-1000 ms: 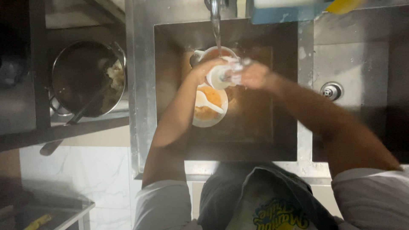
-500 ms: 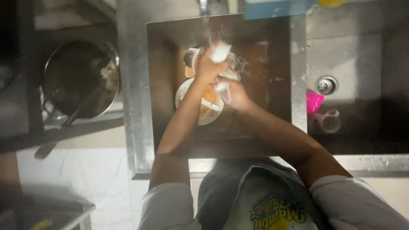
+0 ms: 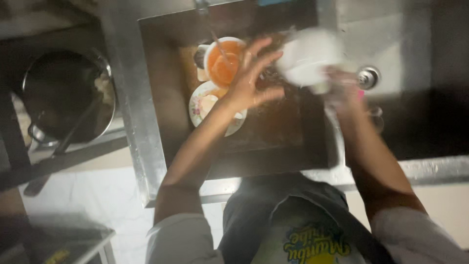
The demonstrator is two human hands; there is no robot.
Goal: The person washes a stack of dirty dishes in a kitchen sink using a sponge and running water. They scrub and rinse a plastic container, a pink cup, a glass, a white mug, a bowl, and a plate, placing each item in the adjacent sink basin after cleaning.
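- Overhead, the square stainless-steel sink basin takes up most of the view, its floor brown and wet, with a steel counter and round drain fitting to its right.
- Left of the sink, a large dark round metal pot sits on a lower shelf, a long utensil leaning inside it.
- Inside the basin lies a white flowered plate, partly under the left wrist.
- Just beyond the plate sits a round bowl with orange residue, a thin utensil resting in it.
- Up at the sink's right edge, the white bowl is blurred and tilted, lifted above the basin rim.
- That white bowl is gripped from below by the right hand, fingers closed on it.
- Over the basin, the left hand is spread wide, fingers splayed, holding nothing, just right of the orange bowl and near the white one.
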